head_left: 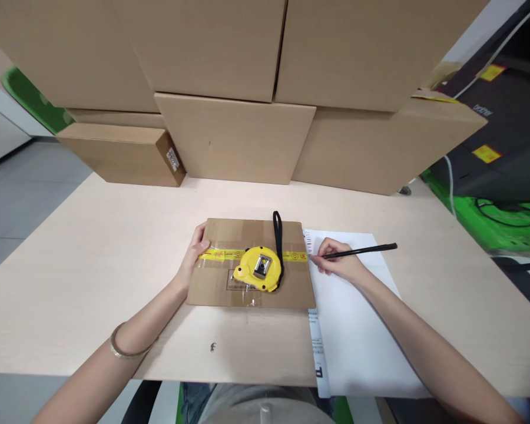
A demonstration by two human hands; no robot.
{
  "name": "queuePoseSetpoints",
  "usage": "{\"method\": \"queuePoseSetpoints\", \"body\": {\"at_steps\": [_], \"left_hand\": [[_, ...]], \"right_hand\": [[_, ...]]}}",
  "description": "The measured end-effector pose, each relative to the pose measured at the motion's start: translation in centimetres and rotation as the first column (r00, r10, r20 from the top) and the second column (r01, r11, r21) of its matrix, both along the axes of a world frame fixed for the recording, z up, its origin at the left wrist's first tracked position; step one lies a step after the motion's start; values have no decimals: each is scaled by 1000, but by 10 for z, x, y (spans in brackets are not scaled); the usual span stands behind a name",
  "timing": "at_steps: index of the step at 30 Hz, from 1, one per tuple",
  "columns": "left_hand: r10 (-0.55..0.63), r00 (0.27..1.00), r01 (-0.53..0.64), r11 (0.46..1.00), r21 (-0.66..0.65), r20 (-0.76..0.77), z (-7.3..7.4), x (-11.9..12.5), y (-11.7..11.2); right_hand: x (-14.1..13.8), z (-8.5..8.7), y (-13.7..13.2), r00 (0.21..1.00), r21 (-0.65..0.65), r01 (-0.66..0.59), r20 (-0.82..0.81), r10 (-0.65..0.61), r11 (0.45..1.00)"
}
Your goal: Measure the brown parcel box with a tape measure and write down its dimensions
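Note:
A small cardboard box [221, 288], sealed with clear and yellow tape, stands on the light wooden table [92, 253] in front of me. A yellow tape measure [257, 268] with a black wrist strap lies on top of the box. My left hand [195, 254] grips the box's left edge, fingers curled over the top. My right hand [337, 262] holds a black pen [365, 251] in a writing pinch, its tip on the upper left corner of a white sheet of paper [353, 318] to the right of the box.
Large cardboard boxes [234, 138] are stacked along the table's far edge, with a flatter one [119, 153] at the left. A dark machine with yellow labels [499, 135] and green surfaces with cables stand at the right. Grey floor lies to the left.

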State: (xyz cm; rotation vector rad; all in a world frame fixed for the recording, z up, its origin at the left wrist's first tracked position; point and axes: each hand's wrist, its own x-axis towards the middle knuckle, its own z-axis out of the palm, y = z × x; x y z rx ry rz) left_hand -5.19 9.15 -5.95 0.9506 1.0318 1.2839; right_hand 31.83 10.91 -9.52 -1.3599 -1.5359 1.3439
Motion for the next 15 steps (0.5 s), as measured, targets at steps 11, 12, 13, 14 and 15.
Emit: {"method": "queuePoseSetpoints", "body": {"at_steps": [11,12,13,14,15], "left_hand": [[-6,1000,6,1000,9,-5,0,-1,0],[-7,1000,7,1000,12,-10,0,-1,1],[-10,1000,10,1000,13,-15,0,-1,1],[-12,1000,13,1000,13,-20,0,-2,1],[-15,1000,15,1000,11,-25,0,-2,1]], "right_hand": [[2,-4,5,992,-51,-91,88,95,995],[2,-4,4,991,-52,-94,94,98,994],[2,-5,4,990,-52,-97,99,101,994],[1,-5,4,989,-53,-100,103,105,994],[1,-4,4,988,-55,-103,107,109,993]]}}
